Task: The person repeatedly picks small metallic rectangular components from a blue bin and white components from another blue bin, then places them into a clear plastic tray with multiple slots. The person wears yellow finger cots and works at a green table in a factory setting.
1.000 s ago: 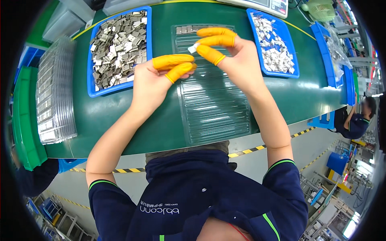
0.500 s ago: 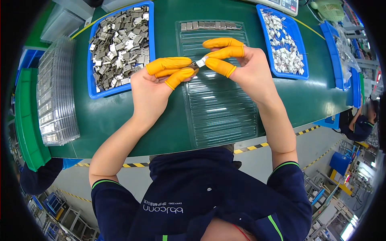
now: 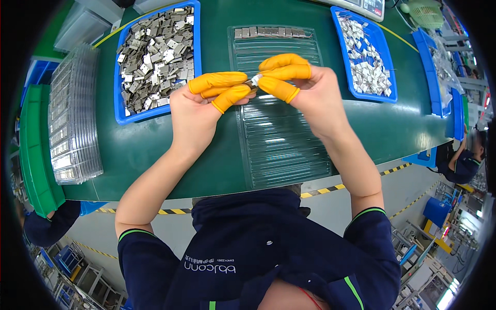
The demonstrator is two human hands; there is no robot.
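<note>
My finger cots (image 3: 279, 89) look rubbery and smooth, my shirt (image 3: 310, 232) matt cloth. The tray (image 3: 287, 155) is clear, glossy plastic; the worktop (image 3: 121, 155) gleams smoothly; the loose pieces (image 3: 155, 57) look metallic, some shiny.

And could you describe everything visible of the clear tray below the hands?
The clear tray looks like thin, rectangular plastic with crosswise ridges. It lies on the green table, reaching close to the near edge. A row of grey, metal-looking pieces sits at its far end. The left hand and right hand partly hide it.

The right grip (image 3: 316, 93) pinches a white piece (image 3: 256, 79)
</note>
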